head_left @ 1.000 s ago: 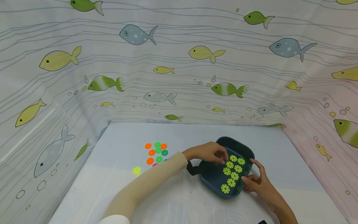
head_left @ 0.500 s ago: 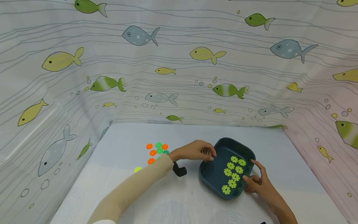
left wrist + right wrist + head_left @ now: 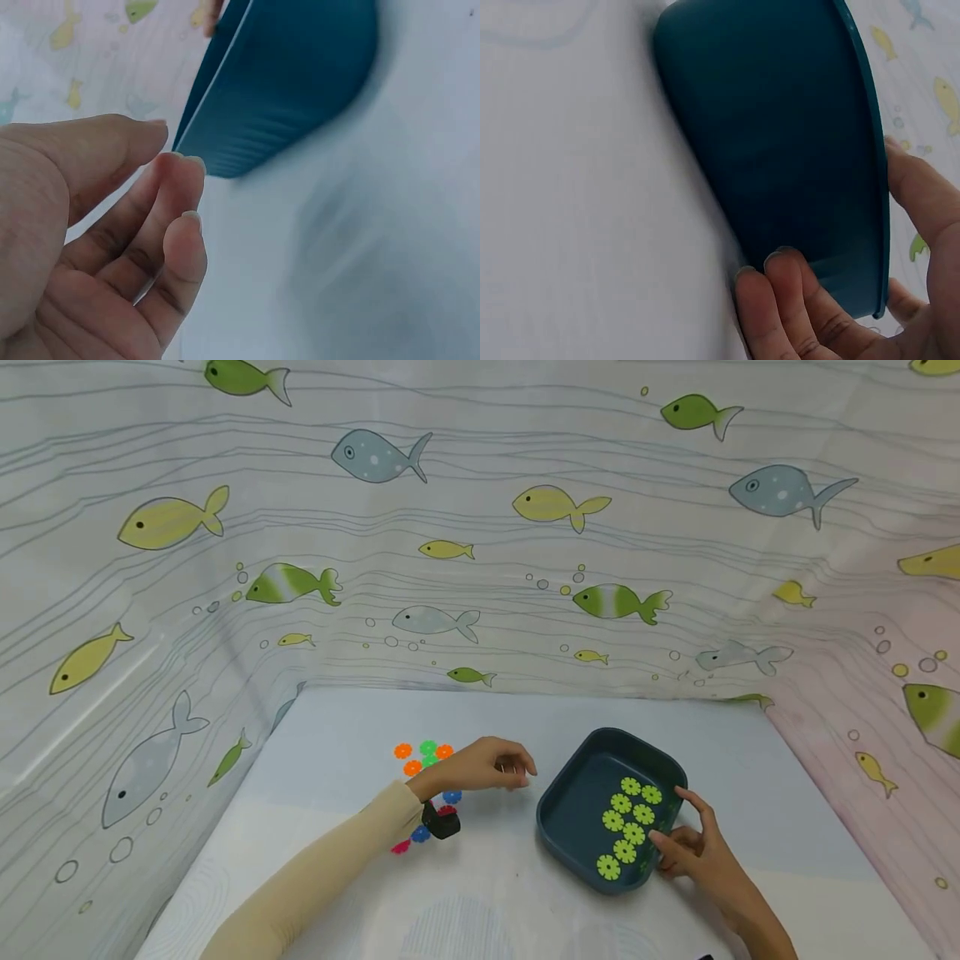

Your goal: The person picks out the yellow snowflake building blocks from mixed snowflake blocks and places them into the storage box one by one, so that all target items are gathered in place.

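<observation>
A dark teal, rounded-square tub (image 3: 577,852) stands on the table, with several yellow-green flower-shaped notched discs (image 3: 633,833) lying on the right side of its floor. The right hand (image 3: 697,843) holds the tub's right edge; in the right wrist view, fingertips (image 3: 759,296) press its outer wall while another digit reaches the rim. To the left of the tub, apart from it, hangs the left hand (image 3: 480,767), its fingers loosely curled with nothing between them. In the left wrist view, thumb and fingertips (image 3: 184,244) appear with the tub's wall beyond.
Orange, green, blue and pink discs (image 3: 402,751) lie left of the tub, partly hidden behind the left forearm. A black strap device (image 3: 442,822) sits on the left wrist. Fish-printed sheeting (image 3: 435,618) walls the table's back and sides.
The left hand has moved left, from over the inside of the tub to outside it. The right hand stays on the tub's edge, and the yellow-green discs in it lie as before.
</observation>
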A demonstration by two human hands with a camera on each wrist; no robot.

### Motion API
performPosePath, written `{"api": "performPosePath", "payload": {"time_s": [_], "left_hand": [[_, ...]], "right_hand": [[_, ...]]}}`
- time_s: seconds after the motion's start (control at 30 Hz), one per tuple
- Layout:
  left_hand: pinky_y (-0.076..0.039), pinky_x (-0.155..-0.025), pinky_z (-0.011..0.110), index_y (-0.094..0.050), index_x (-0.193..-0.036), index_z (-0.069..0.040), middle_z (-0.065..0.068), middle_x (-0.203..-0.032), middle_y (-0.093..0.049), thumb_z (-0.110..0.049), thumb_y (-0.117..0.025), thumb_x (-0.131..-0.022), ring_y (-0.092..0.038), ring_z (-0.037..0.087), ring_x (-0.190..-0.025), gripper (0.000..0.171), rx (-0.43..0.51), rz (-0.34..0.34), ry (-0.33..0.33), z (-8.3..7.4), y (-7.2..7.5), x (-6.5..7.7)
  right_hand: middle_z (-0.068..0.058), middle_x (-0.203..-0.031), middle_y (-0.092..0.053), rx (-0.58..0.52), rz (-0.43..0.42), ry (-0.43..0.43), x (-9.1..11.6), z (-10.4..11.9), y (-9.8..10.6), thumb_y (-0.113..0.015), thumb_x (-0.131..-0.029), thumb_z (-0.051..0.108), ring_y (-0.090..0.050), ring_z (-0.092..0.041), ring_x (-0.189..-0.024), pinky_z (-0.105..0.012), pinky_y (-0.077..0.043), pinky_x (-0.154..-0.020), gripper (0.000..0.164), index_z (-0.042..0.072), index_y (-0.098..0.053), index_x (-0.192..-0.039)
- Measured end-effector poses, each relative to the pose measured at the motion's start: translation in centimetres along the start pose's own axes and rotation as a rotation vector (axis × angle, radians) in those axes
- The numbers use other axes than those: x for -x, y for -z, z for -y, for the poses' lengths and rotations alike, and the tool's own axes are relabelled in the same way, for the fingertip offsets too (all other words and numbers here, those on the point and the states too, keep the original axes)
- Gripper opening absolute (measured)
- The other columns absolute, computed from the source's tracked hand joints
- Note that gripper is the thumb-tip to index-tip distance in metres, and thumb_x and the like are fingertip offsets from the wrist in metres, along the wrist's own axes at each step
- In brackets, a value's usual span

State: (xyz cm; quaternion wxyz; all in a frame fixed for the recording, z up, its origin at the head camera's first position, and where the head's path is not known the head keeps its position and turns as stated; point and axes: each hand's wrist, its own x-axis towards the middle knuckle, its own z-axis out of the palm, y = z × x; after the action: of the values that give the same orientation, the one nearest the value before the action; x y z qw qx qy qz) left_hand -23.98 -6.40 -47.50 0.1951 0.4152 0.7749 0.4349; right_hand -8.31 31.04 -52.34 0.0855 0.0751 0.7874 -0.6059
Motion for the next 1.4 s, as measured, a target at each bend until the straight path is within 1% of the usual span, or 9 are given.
{"api": "performPosePath", "payload": {"time_s": [0.23, 0.4, 0.5, 0.67, 0.83, 0.97, 1.13, 1.27, 1.4], "left_hand": [[-0.058, -0.075, 0.034, -0.072, -0.117, -0.009, 0.001, -0.096, -0.071, -0.025, -0.071, -0.099, -0.068, 0.025, -0.084, 0.024, 0.034, -0.035, 0.039, 0.6, 1.2, 2.4], [-0.058, -0.079, 0.041, -0.069, -0.121, -0.006, 0.017, -0.103, -0.070, -0.025, -0.070, -0.100, -0.067, 0.038, -0.090, 0.028, 0.074, -0.047, 0.062, 1.1, 2.0, 4.1], [-0.057, -0.082, 0.048, -0.067, -0.124, -0.004, 0.021, -0.108, -0.068, -0.026, -0.068, -0.101, -0.066, 0.043, -0.093, 0.032, 0.094, -0.058, 0.081, 1.7, 2.4, 4.9], [-0.056, -0.085, 0.053, -0.067, -0.123, -0.002, 0.021, -0.110, -0.068, -0.024, -0.069, -0.101, -0.065, 0.042, -0.093, 0.031, 0.138, -0.087, 0.103, 2.5, 3.0, 6.5], [-0.057, -0.087, 0.048, -0.068, -0.123, -0.002, 0.019, -0.109, -0.068, -0.023, -0.070, -0.100, -0.066, 0.039, -0.095, 0.031, 0.154, -0.114, 0.138, 3.2, 3.7, 8.3], [-0.057, -0.088, 0.040, -0.069, -0.120, -0.003, 0.010, -0.108, -0.069, -0.024, -0.071, -0.099, -0.066, 0.033, -0.097, 0.029, 0.123, -0.136, 0.165, 3.8, 4.2, 9.7], [-0.055, -0.085, 0.035, -0.071, -0.119, -0.007, 0.001, -0.107, -0.071, -0.023, -0.072, -0.099, -0.066, 0.025, -0.095, 0.026, 0.023, -0.165, 0.187, 4.6, 4.7, 11.1], [-0.055, -0.084, 0.035, -0.072, -0.119, -0.011, -0.001, -0.106, -0.072, -0.022, -0.072, -0.098, -0.065, 0.023, -0.095, 0.023, 0.009, -0.181, 0.218, 5.1, 4.9, 12.4], [-0.058, -0.079, 0.035, -0.072, -0.118, -0.014, 0.001, -0.103, -0.069, -0.022, -0.072, -0.098, -0.065, 0.024, -0.093, 0.021, -0.001, -0.209, 0.256, 5.5, 4.9, 13.7]], "right_hand": [[-0.018, -0.104, -0.064, 0.026, -0.004, 0.014, 0.3, 0.5, 0.0, -0.071, -0.099, 0.029, -0.068, -0.033, -0.084, -0.041, -0.060, -0.075, 0.096, 0.037, 0.001, -0.162], [-0.018, -0.104, -0.064, 0.020, -0.015, 0.018, 0.4, 0.6, 0.0, -0.073, -0.098, 0.029, -0.068, -0.034, -0.084, -0.041, -0.060, -0.075, 0.096, 0.035, -0.002, -0.162], [-0.018, -0.104, -0.064, 0.021, -0.014, 0.019, 0.4, 0.5, -0.1, -0.072, -0.099, 0.028, -0.068, -0.033, -0.084, -0.041, -0.060, -0.075, 0.096, 0.035, -0.001, -0.162], [-0.017, -0.105, -0.065, 0.022, -0.015, 0.006, 0.2, 0.3, 0.0, -0.072, -0.099, 0.027, -0.068, -0.033, -0.084, -0.041, -0.060, -0.075, 0.096, 0.038, 0.000, -0.161], [-0.017, -0.105, -0.064, 0.021, -0.021, 0.002, 0.0, 0.1, -0.1, -0.072, -0.099, 0.027, -0.068, -0.033, -0.084, -0.041, -0.060, -0.075, 0.095, 0.039, 0.000, -0.161], [-0.017, -0.105, -0.064, 0.023, -0.021, 0.001, 0.1, 0.1, -0.1, -0.072, -0.099, 0.027, -0.068, -0.033, -0.084, -0.041, -0.060, -0.075, 0.096, 0.038, 0.000, -0.161], [-0.018, -0.104, -0.064, 0.019, -0.018, 0.000, 0.2, 0.2, -0.2, -0.072, -0.099, 0.028, -0.068, -0.033, -0.083, -0.041, -0.060, -0.075, 0.096, 0.037, 0.000, -0.161], [-0.017, -0.103, -0.064, 0.023, -0.017, -0.001, 0.1, 0.3, -0.2, -0.072, -0.099, 0.028, -0.068, -0.033, -0.083, -0.041, -0.060, -0.075, 0.096, 0.038, 0.001, -0.161], [-0.017, -0.103, -0.064, 0.023, -0.015, -0.010, 0.1, 0.3, -0.2, -0.071, -0.099, 0.027, -0.068, -0.033, -0.083, -0.041, -0.060, -0.075, 0.096, 0.038, 0.002, -0.161]]}}
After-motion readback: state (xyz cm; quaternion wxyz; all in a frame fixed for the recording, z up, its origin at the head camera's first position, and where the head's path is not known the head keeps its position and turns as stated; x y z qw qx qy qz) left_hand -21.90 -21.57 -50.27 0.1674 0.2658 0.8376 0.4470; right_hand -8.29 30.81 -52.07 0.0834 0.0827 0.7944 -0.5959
